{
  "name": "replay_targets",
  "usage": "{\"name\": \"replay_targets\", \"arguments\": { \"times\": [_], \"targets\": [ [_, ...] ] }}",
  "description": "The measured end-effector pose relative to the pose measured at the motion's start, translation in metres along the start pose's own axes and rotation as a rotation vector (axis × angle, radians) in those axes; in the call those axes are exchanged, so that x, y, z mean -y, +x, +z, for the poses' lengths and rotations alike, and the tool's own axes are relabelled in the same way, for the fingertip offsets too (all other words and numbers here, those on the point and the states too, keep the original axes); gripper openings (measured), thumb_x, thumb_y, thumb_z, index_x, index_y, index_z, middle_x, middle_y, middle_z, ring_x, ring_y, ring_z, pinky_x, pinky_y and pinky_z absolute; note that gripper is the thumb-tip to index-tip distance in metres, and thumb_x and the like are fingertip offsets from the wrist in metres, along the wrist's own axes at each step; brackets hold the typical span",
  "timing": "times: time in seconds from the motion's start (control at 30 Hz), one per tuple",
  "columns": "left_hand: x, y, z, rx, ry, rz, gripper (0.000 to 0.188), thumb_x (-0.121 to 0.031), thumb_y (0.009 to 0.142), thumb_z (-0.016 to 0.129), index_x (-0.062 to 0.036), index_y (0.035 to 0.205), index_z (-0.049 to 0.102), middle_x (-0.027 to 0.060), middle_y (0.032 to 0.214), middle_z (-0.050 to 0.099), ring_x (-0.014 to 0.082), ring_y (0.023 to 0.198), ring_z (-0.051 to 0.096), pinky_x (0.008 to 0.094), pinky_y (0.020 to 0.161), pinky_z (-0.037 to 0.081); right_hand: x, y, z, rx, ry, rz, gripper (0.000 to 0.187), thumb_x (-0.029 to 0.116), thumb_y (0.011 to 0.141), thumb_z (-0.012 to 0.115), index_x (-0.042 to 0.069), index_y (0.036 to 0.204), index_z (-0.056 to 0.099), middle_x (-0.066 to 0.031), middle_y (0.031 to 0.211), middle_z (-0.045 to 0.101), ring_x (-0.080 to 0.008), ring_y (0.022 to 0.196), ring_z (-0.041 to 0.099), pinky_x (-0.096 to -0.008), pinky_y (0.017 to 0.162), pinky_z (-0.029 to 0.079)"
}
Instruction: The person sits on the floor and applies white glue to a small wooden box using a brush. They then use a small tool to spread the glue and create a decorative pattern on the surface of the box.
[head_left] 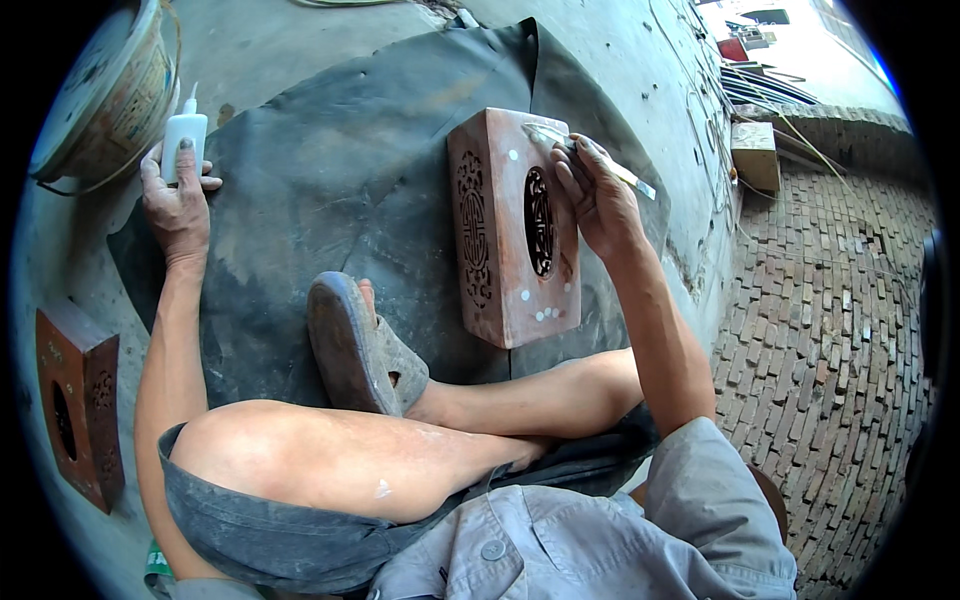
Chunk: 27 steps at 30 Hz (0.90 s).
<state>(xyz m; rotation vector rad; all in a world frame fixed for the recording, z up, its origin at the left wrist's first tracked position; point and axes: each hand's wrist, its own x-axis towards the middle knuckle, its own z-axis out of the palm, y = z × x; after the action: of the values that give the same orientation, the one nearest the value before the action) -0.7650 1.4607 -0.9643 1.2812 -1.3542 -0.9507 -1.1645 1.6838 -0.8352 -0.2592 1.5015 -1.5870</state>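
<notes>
My left hand point(178, 212) is closed round a white squeeze bottle point(186, 130) with a thin nozzle pointing up, held out at the far left. My right hand point(606, 203) grips a small palette knife point(545, 133), its pointed blade lying against the far end of a reddish-brown wooden box point(508, 235). That box rests on a dark sheet point(270, 200). Its upper face has an oval opening with fretwork showing, and several pale round spots. Carved fretwork also runs along its left side. The right-hand fingers are partly hidden by the hand itself.
A second wooden box point(75, 400) with a dark oval opening stands at the left. At upper left is a large stained bucket point(105, 95). My sandalled foot point(365, 345) is on the sheet. Brick paving point(820, 330), cables and a cardboard box point(755, 155) lie to the right.
</notes>
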Motion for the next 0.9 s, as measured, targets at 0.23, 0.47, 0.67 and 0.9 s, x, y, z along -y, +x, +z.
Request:
{"name": "replay_targets", "arguments": {
  "times": [0.23, 0.47, 0.67, 0.9],
  "targets": [
    [-0.001, 0.001, 0.000, -0.006, 0.012, 0.001, 0.042, -0.034, 0.103, 0.062, 0.0022, 0.122, 0.054, 0.0117, 0.086, 0.069, 0.0133, 0.063, 0.068, 0.0254, 0.059, 0.056, 0.000, 0.000, 0.002, -0.016, 0.005, 0.011, 0.023, 0.013, 0.101, 0.063, 0.003, 0.122, 0.058, -0.0108, 0.107, 0.070, -0.0174, 0.095, 0.072, -0.0249, 0.084, 0.064],
    [0.000, 0.001, 0.001, -0.023, 0.001, 0.027, 0.043, -0.034, 0.103, 0.061, 0.0039, 0.122, 0.055, 0.0138, 0.091, 0.069, 0.0143, 0.067, 0.069, 0.0260, 0.058, 0.057, -0.002, -0.002, 0.002, -0.018, 0.026, 0.011, 0.022, 0.012, 0.101, 0.064, 0.003, 0.119, 0.058, -0.0108, 0.104, 0.070, -0.0181, 0.093, 0.073, -0.0258, 0.083, 0.065],
    [0.001, 0.001, 0.002, -0.033, 0.016, 0.038, 0.041, -0.032, 0.103, 0.061, 0.0039, 0.123, 0.055, 0.0142, 0.090, 0.069, 0.0146, 0.067, 0.070, 0.0257, 0.057, 0.057, -0.002, 0.000, 0.001, -0.013, 0.033, -0.001, 0.023, 0.013, 0.101, 0.063, 0.002, 0.120, 0.058, -0.0122, 0.105, 0.070, -0.0190, 0.093, 0.073, -0.0273, 0.083, 0.065],
    [-0.003, -0.001, 0.006, -0.026, 0.032, 0.016, 0.042, -0.033, 0.103, 0.062, 0.0031, 0.122, 0.054, 0.0131, 0.087, 0.069, 0.0151, 0.063, 0.069, 0.0261, 0.057, 0.056, -0.001, -0.010, 0.016, 0.084, 0.025, -0.138, 0.027, 0.015, 0.101, 0.064, 0.002, 0.124, 0.058, -0.0105, 0.099, 0.070, -0.0155, 0.083, 0.071, -0.0276, 0.075, 0.064]
  ]
}}
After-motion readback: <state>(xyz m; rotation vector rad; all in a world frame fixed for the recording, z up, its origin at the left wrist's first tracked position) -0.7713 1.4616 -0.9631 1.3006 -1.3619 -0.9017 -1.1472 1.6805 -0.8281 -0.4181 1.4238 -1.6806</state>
